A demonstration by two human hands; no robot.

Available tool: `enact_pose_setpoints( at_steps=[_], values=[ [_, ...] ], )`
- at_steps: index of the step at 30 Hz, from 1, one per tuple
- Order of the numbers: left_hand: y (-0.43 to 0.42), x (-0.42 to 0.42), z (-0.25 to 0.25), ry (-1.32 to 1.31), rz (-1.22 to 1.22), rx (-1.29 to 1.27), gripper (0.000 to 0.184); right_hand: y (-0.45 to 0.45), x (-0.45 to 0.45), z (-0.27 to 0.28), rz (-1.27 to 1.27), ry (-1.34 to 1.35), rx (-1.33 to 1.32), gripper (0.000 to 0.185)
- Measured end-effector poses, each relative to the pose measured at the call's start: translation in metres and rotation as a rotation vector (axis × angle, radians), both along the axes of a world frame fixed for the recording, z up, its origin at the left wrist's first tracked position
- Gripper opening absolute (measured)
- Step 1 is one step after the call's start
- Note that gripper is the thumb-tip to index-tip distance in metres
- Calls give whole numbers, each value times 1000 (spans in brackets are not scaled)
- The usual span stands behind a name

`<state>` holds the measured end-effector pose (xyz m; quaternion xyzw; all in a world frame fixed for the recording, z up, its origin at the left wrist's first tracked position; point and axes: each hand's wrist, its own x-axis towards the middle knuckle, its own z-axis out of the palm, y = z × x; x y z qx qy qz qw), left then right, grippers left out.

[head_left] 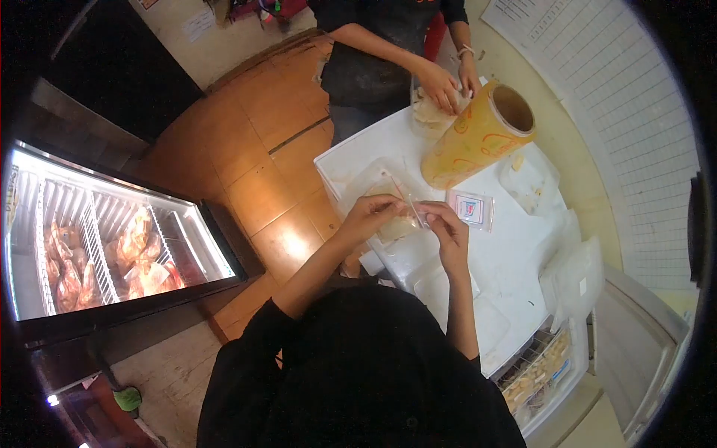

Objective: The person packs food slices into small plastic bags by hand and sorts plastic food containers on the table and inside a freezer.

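Over the near part of the white table, my left hand and my right hand are close together, fingers pinched on a thin clear plastic piece between them. Below my hands lies a clear plastic bag or tray with pale contents that I cannot make out. Just right of my right hand is a small packet with a blue and red label. A large yellow roll of wrap stands behind it, leaning to the right.
Across the table, a co-worker's hands touch a bag of pale food. An open container sits at the right, with stacked clear lids nearer. A lit display fridge with packed meat stands left. A crate is lower right.
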<state>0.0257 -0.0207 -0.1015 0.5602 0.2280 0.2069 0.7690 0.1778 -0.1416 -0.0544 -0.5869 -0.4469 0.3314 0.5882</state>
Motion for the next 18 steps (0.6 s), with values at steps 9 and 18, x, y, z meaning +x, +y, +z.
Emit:
enact_pose_setpoints(
  at_steps=[9,18],
  values=[
    [-18,9,4,-17,185,-74,26,-1,-13,-5,-116,33,5,27],
    [-28,9,2,-26,221,-18,29,-1,-16,-16,-161,-80,29,18]
  ],
)
